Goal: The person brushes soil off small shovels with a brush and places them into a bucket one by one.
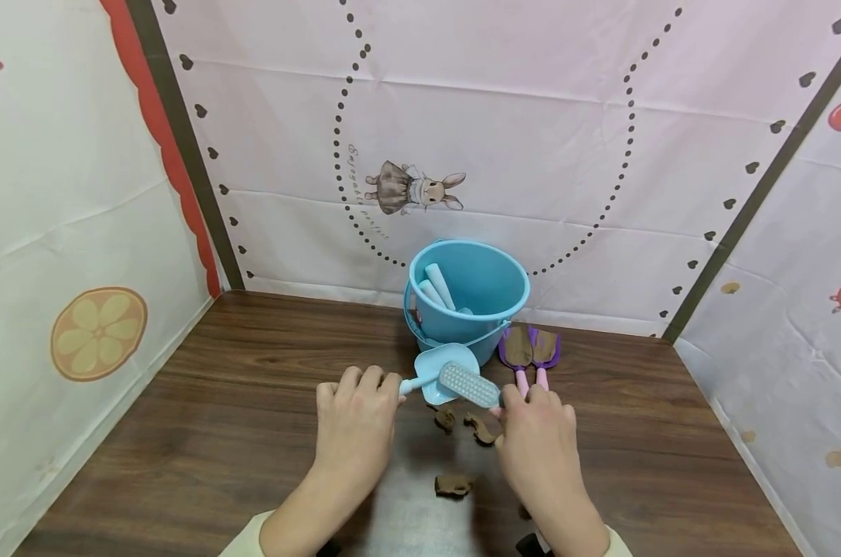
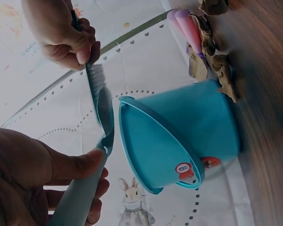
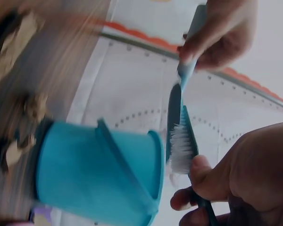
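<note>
My left hand [image 1: 353, 422] grips the handle of a light blue toy shovel [image 1: 425, 362], its blade raised in front of the bucket. In my right hand [image 1: 540, 441] is a dark-handled brush [image 1: 469, 384] with pale bristles, held between thumb and fingers. The bristles [image 3: 180, 150] lie right against the shovel's blade in the right wrist view. From the left wrist, the brush [image 2: 95, 80] overlaps the shovel blade end to end. A blue bucket [image 1: 441, 323] stands just behind both tools.
Light blue handles [image 1: 439, 286] stick out of the bucket. Two purple shovels [image 1: 517, 348] with pink handles and brown material on their blades lie right of it. Several brown clumps [image 1: 453, 486] lie on the wooden table [image 1: 253, 402]. Printed cloth walls [image 1: 531, 139] enclose the back and sides.
</note>
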A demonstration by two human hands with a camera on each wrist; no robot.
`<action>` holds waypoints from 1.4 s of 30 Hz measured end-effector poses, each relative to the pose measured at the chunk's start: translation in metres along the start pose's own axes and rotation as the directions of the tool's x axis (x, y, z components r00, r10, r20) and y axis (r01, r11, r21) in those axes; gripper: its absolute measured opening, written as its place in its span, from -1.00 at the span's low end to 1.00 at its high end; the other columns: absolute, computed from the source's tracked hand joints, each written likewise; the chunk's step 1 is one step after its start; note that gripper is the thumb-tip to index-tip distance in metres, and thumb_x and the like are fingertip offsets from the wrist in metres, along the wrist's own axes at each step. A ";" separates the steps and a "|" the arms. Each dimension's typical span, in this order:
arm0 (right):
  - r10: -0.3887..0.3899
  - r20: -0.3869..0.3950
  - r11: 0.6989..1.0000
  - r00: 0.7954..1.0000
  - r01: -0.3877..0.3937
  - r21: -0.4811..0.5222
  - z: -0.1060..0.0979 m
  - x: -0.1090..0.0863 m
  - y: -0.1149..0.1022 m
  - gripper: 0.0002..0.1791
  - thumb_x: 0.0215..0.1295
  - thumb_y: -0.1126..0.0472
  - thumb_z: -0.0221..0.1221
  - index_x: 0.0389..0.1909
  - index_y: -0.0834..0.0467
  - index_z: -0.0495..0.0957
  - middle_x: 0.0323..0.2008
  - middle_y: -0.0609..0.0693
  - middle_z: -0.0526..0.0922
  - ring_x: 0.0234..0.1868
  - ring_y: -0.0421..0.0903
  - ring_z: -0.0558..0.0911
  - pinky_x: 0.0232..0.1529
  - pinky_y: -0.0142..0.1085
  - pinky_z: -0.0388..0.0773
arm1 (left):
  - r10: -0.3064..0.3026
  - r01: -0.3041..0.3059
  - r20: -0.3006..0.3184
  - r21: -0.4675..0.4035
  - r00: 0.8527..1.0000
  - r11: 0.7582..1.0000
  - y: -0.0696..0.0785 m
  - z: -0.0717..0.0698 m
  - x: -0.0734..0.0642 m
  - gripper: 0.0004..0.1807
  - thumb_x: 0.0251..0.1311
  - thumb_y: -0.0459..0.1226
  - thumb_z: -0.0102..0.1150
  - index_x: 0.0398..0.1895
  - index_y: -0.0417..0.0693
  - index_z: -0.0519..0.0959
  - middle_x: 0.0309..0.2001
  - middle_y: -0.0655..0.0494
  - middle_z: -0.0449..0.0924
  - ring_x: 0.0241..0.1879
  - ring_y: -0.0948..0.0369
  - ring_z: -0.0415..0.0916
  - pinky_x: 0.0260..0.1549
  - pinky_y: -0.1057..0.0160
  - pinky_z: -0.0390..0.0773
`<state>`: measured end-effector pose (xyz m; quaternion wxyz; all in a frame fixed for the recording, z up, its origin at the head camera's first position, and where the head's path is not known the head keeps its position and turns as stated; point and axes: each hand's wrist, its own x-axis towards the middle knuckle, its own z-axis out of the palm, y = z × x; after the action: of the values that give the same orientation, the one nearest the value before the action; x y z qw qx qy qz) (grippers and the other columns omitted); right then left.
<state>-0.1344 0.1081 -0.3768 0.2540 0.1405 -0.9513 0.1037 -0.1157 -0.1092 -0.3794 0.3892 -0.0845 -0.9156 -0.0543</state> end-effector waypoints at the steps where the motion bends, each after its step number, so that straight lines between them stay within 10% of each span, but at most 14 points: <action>1: 0.023 0.006 1.000 1.000 -0.023 -0.006 0.001 0.001 0.003 -0.79 0.16 0.18 0.44 -0.34 0.20 0.62 -0.57 0.06 0.42 -0.55 0.03 0.40 -0.54 -0.18 0.19 | 0.002 -0.002 -0.002 0.005 1.000 1.000 0.000 0.000 0.000 -0.71 -0.15 -0.22 0.64 -0.43 -0.07 0.66 -0.43 0.05 0.63 -0.45 0.06 0.45 -0.50 0.10 0.27; 9: 0.097 -0.024 0.995 0.995 -0.098 -0.032 -0.001 0.007 0.021 -0.74 0.29 0.14 0.36 -0.27 0.26 0.58 -0.54 0.13 0.43 -0.53 0.10 0.42 -0.55 -0.12 0.23 | 0.001 -0.001 0.012 0.001 1.000 1.000 -0.001 0.001 -0.002 -0.70 -0.17 -0.22 0.65 -0.42 -0.07 0.67 -0.43 0.05 0.63 -0.44 0.06 0.46 -0.50 0.10 0.28; 19: -0.109 -0.059 0.993 0.992 0.111 0.038 0.008 -0.007 -0.016 -0.70 0.34 0.09 0.29 -0.45 0.16 0.43 -0.54 0.01 0.34 -0.46 0.01 0.41 -0.50 -0.19 0.24 | 0.016 -0.015 0.044 -0.026 0.999 1.000 0.009 0.001 -0.004 -0.68 -0.16 -0.17 0.62 -0.41 -0.06 0.64 -0.39 0.08 0.62 -0.39 0.07 0.49 -0.53 0.14 0.26; 32: 0.078 -0.107 0.996 0.991 -0.081 -0.025 0.013 0.005 0.023 -0.70 0.32 0.13 0.32 -0.38 0.22 0.43 -0.55 0.15 0.33 -0.52 0.14 0.34 -0.52 -0.12 0.18 | 0.017 -0.015 0.078 -0.033 0.997 0.999 0.003 0.000 -0.002 -0.74 -0.04 -0.17 0.58 -0.34 -0.01 0.68 -0.39 0.07 0.64 -0.42 0.07 0.47 -0.54 0.14 0.23; 42: -0.049 0.020 0.999 0.999 0.050 -0.009 0.009 -0.008 -0.014 -0.69 0.33 0.05 0.28 -0.42 0.13 0.40 -0.46 0.04 0.44 -0.41 0.07 0.40 -0.47 -0.17 0.21 | 0.044 -0.039 0.075 -0.059 0.996 0.997 0.011 0.001 -0.003 -0.72 -0.05 -0.17 0.58 -0.37 -0.03 0.64 -0.39 0.09 0.61 -0.39 0.08 0.47 -0.53 0.13 0.24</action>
<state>-0.1272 0.0947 -0.3870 0.2477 0.1639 -0.9505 0.0914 -0.1124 -0.0990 -0.3817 0.3523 -0.1168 -0.9260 -0.0693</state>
